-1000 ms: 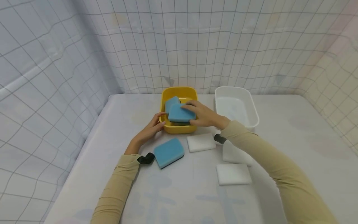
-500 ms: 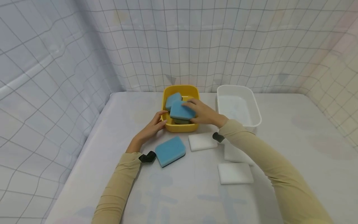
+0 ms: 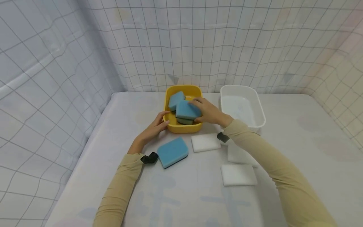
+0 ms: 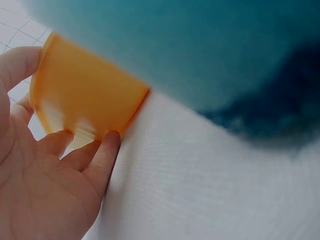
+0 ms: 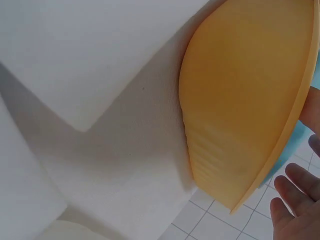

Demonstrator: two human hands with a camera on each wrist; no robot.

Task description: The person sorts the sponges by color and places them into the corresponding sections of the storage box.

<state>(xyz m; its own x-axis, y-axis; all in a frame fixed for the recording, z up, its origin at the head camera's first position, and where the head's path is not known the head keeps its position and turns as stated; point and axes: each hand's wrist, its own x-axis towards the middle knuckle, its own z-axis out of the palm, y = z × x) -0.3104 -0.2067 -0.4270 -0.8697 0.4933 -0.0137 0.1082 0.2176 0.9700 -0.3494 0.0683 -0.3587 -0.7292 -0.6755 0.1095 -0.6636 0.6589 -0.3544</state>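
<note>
In the head view a yellow plastic bin (image 3: 170,127) stands at the back of the table. My left hand (image 3: 153,129) grips its left side near the front corner, with fingers against the wall and a digit over the rim in the left wrist view. My right hand (image 3: 209,112) reaches in over the right rim and holds a blue sponge (image 3: 185,109) between thumb and fingers. Under that sponge shows a greenish sponge (image 3: 185,121). Another blue sponge (image 3: 176,98) leans in the bin's back left. On the table before the bin lies a dark-backed blue sponge (image 3: 172,152).
A white plastic bin (image 3: 256,121) stands right of the yellow one. Several white sponge blocks lie in front: one near the yellow bin (image 3: 205,142), one partly under the right sleeve (image 3: 239,154), one nearer me (image 3: 239,175). A grid-patterned curtain (image 3: 181,44) closes off the back.
My right hand has shifted the blue sponge slightly to the right within the yellow bin, showing more of the sponge at the back left. My left hand stays at the bin's side.
</note>
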